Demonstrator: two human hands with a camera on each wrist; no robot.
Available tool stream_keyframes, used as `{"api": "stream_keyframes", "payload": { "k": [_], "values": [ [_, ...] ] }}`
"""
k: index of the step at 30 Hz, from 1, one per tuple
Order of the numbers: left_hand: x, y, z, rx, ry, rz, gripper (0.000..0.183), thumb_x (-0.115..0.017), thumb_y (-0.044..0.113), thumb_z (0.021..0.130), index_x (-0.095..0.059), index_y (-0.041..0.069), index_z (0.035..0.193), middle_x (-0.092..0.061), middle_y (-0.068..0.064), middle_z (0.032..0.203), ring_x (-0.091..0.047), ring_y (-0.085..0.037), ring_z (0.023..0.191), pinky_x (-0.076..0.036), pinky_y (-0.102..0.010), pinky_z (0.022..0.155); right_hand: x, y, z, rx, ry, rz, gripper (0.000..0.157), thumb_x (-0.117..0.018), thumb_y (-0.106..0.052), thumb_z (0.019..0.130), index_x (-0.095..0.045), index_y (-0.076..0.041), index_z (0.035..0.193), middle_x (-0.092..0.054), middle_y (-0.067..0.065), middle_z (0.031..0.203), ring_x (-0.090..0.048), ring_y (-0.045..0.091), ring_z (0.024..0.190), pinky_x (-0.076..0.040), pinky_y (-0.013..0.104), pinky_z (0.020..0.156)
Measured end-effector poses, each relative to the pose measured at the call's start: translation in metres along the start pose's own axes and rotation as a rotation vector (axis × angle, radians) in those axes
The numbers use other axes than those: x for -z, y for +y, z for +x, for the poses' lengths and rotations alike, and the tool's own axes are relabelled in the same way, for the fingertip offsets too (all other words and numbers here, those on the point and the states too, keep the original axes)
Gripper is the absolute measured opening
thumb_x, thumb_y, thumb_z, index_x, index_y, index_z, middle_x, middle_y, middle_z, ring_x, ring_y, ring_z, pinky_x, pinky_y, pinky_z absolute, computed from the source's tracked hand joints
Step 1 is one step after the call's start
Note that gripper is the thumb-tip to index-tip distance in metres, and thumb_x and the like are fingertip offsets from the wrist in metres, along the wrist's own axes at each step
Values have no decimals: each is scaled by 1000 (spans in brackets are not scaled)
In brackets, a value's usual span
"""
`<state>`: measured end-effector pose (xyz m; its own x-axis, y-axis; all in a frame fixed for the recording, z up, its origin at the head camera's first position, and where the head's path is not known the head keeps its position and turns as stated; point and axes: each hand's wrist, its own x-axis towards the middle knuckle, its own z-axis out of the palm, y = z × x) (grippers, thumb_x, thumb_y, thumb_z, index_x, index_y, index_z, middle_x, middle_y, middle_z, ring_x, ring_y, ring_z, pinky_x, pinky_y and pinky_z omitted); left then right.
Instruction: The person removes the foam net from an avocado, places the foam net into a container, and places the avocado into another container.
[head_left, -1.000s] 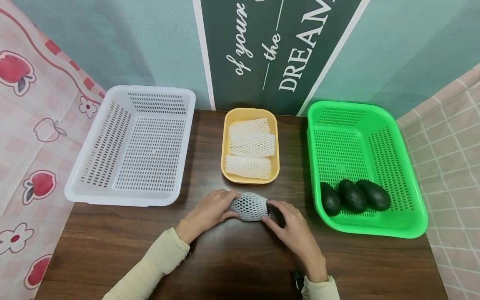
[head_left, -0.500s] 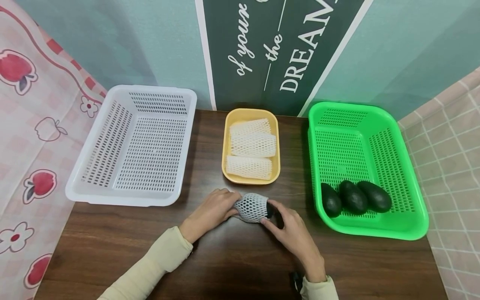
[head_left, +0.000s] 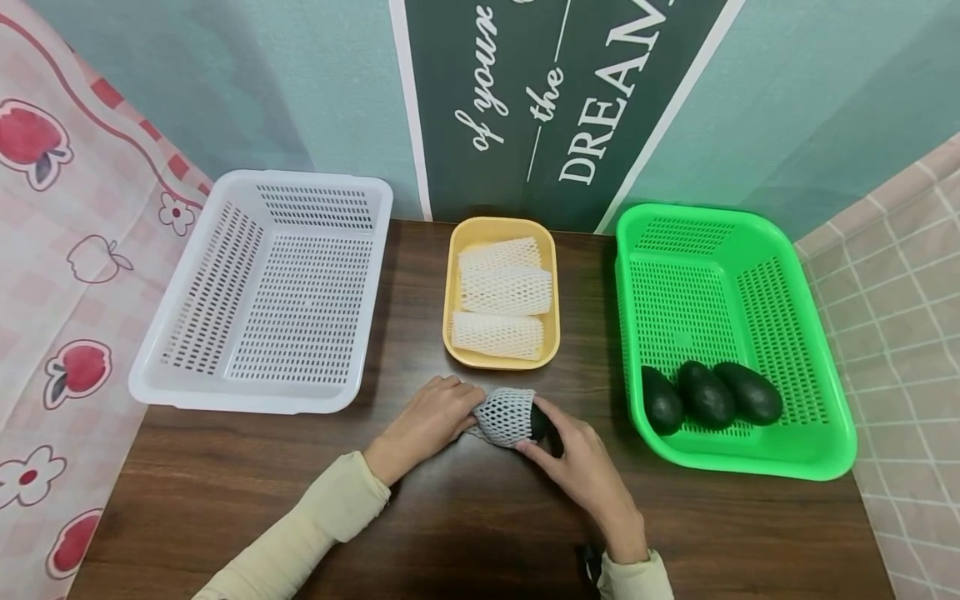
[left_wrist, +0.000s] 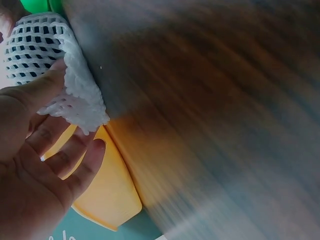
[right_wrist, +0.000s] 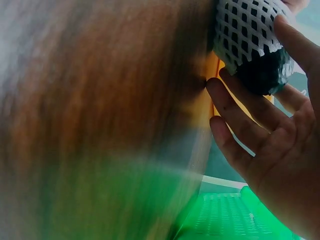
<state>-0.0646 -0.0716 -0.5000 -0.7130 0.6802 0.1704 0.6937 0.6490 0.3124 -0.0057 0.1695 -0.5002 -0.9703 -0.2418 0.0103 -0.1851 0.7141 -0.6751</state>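
A dark avocado (head_left: 537,423) lies mostly inside a white foam net sleeve (head_left: 504,416) on the table, in front of the yellow tray. Its bare dark end (right_wrist: 262,75) sticks out of the sleeve at the right. My left hand (head_left: 429,421) pinches the loose left end of the netting between thumb and fingers, as the left wrist view shows, where the netting (left_wrist: 82,95) bunches past the thumb. With thumb and fingers my right hand (head_left: 585,462) holds the sleeve and avocado around the right end. The fruit's covered part shows dark through the mesh.
Several foam net sleeves (head_left: 506,289) lie in the yellow tray (head_left: 501,363) behind the hands. To the right, a green basket (head_left: 750,463) holds three dark avocados (head_left: 706,394). A white basket (head_left: 247,398) stands at the left. The wall rises behind them.
The left hand has shifted slightly right and the right hand slightly left. More of the avocado's dark end now shows beyond the sleeve's right edge.
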Motion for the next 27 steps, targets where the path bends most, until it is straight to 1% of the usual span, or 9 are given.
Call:
{"api": "stream_keyframes", "payload": {
  "k": [5, 9, 12, 14, 19, 22, 25, 27],
  "values": [
    [-2, 1, 1, -5, -10, 28, 8, -71, 19, 90, -64, 17, 95, -69, 4, 92, -61, -16, 84, -48, -32, 72, 0, 0, 0, -11, -16, 5, 71, -81, -33, 81, -53, -10, 142, -62, 13, 137, -62, 27, 123, -51, 46, 99],
    [-3, 1, 1, -22, -6, 55, 11, -73, 16, 88, -68, 19, 98, -69, 4, 96, -63, -16, 88, -49, -32, 74, -2, -2, 1, -33, -19, -21, 73, -82, -34, 79, -52, -13, 142, -66, 11, 127, -65, 26, 114, -53, 47, 95],
    [-4, 1, 1, -33, -2, 64, 13, -74, 15, 86, -69, 20, 97, -68, 4, 95, -62, -16, 88, -50, -31, 75, -3, -3, 1, -46, -19, -41, 75, -84, -35, 77, -53, -14, 142, -67, 8, 116, -65, 22, 106, -54, 46, 91],
    [-3, 1, 0, -38, -1, 63, 13, -75, 14, 85, -69, 20, 95, -67, 4, 94, -61, -16, 88, -50, -31, 74, -3, -4, 1, -50, -18, -45, 75, -85, -35, 75, -54, -14, 141, -67, 7, 114, -65, 21, 104, -54, 45, 91],
    [-3, 2, 0, -44, -3, 59, 12, -73, 11, 86, -70, 20, 94, -66, 4, 93, -61, -15, 87, -50, -30, 74, -1, -3, -1, -46, 5, -61, 76, -88, -37, 69, -59, -13, 135, -68, 10, 118, -66, 27, 107, -53, 49, 91],
    [-3, 2, 0, -46, -6, 48, 14, -72, 9, 87, -71, 21, 94, -66, 5, 93, -61, -14, 87, -52, -30, 77, 1, -2, -2, -26, 37, -86, 76, -89, -40, 65, -63, -14, 131, -69, 12, 119, -67, 31, 107, -54, 51, 89],
    [-3, 1, -1, -43, -6, 19, 16, -73, 7, 86, -71, 21, 95, -66, 5, 94, -61, -14, 88, -53, -29, 79, 3, -1, -3, 8, 66, -104, 74, -90, -42, 63, -65, -17, 129, -71, 7, 111, -68, 25, 99, -55, 46, 83],
    [-2, 1, -1, -36, -7, -4, 17, -73, 7, 86, -71, 20, 96, -66, 5, 94, -61, -14, 89, -54, -29, 80, 5, 0, -3, 32, 84, -115, 74, -89, -42, 63, -66, -19, 129, -70, 2, 103, -66, 17, 91, -54, 39, 77]
  ]
}}
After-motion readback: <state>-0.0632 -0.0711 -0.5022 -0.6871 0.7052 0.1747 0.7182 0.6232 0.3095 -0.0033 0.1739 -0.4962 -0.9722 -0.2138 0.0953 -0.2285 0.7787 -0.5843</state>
